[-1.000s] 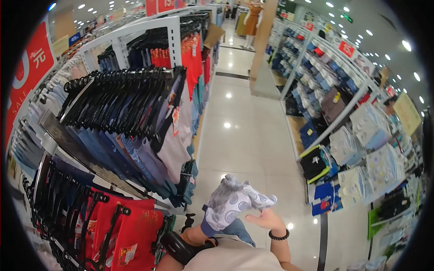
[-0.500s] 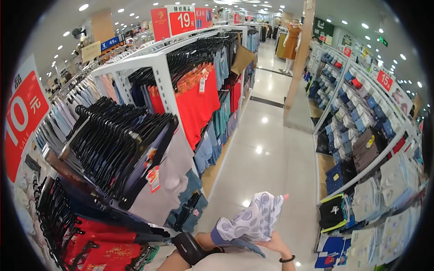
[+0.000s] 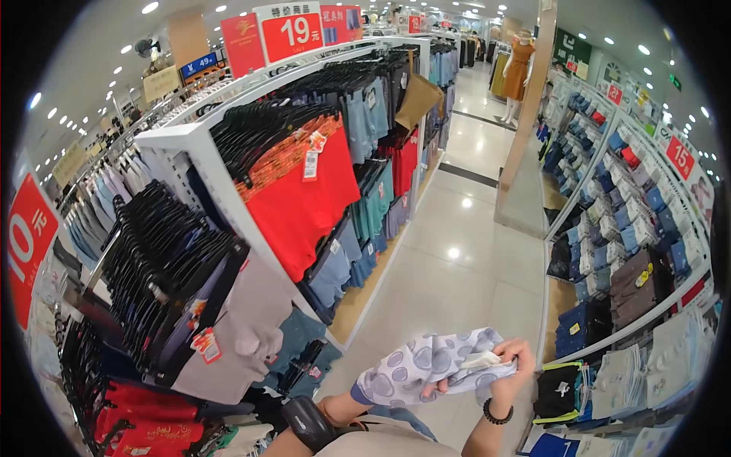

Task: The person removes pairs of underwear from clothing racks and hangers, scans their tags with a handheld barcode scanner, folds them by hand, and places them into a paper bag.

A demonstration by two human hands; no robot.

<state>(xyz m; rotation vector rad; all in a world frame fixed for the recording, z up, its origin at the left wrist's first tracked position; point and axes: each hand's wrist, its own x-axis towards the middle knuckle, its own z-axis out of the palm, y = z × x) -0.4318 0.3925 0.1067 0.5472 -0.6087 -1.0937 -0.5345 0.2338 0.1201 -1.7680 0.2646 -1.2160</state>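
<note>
A pale lavender garment with grey-purple spots [image 3: 411,373] is drawn over my left forearm like a sleeve, its purple cuff lying just beyond the black device [image 3: 308,423] strapped to that arm. The cloth hides most of my left hand [image 3: 435,388]. A few of its fingertips show under the folds, too little to tell how they are held. At the garment's bunched far end, my right hand [image 3: 518,362] has its fingers curled round the fabric, and a dark beaded bracelet [image 3: 498,413] circles that wrist.
On the left stand racks [image 3: 199,137] of hanging clothes, with red shorts [image 3: 304,198] and a mauve garment [image 3: 236,335] facing the tiled aisle [image 3: 426,266]. Shelves of folded clothes [image 3: 609,228] line the right side. Beyond the pillar [image 3: 525,129] stands a mannequin [image 3: 519,72].
My right hand has come up from below the garment and now grips its far end. The cloth lies more stretched out to the right, and the view has shifted slightly.
</note>
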